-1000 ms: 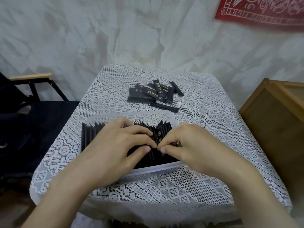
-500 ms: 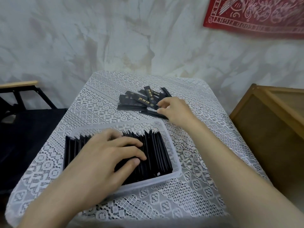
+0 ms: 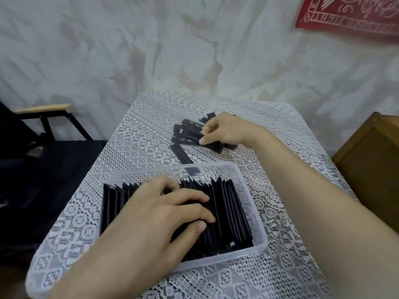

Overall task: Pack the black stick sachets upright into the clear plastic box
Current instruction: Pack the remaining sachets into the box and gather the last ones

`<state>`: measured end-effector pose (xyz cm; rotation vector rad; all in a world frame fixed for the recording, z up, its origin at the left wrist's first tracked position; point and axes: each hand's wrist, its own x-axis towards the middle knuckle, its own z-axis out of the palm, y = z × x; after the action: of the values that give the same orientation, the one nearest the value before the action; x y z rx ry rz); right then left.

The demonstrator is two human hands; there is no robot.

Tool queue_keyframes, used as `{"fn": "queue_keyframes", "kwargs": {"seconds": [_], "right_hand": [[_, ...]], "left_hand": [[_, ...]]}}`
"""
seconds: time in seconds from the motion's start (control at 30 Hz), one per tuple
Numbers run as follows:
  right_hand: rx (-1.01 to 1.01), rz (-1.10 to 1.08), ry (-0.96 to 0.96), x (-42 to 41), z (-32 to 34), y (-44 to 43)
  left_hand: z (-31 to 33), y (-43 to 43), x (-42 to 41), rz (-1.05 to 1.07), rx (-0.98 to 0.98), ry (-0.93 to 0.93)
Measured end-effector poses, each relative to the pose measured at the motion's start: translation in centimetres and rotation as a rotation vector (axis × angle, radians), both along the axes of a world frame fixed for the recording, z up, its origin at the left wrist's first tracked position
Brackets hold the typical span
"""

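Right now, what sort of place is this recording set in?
Probably a room in a home: a white lace tablecloth, a red printed cloth on a stained white wall, and a black chair with a wooden armrest.

I look into a home room: white lace tablecloth [image 3: 151, 134] on a small table, stained plaster wall [image 3: 129, 50], red printed wall hanging [image 3: 349, 16], black wooden-armed folding chair [image 3: 43, 108].
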<state>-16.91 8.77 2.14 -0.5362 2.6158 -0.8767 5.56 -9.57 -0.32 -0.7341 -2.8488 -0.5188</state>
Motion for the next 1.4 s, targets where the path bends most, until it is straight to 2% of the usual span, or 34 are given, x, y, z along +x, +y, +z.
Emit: {"fn": "queue_keyframes", "kwargs": {"seconds": [0.17,0.33,0.53,0.67,0.83,1.07,1.23,1.4], "right_hand": [[-0.041,-0.011,-0.201,-0.5,-1.0,-3.8],[0.182,0.09,-0.111,-1.0,-2.1,-5.0],[0.199,0.099,-0.184,-0.7,-2.3,-5.0],[0.337,0.17,-0.092,-0.2,-2.2,-5.7],[0.342,0.165,-0.018,-0.4,-1.8,-4.3],[0.161,0.025,0.079,-2.0,-0.5,-1.8],[0.346,0.052,0.27,-2.9,-1.6,-3.1],[0.359,0.081,0.166,-3.2,-2.0,-3.6]], "left_hand": [[-0.1,0.0,-0.1,-0.003,0.005,0.012],[0.2,0.1,-0.1,-0.003,0.009,0.003],[0.5,0.0,0.1,0.008,0.016,-0.052],[0.6,0.1,0.2,0.005,0.015,-0.055],[0.4,0.0,0.2,0.01,0.012,-0.044],[0.2,0.0,0.1,0.011,0.018,-0.023],[0.1,0.1,0.0,0.019,0.019,-0.001],[-0.2,0.0,-0.2,0.021,0.013,0.021]]}}
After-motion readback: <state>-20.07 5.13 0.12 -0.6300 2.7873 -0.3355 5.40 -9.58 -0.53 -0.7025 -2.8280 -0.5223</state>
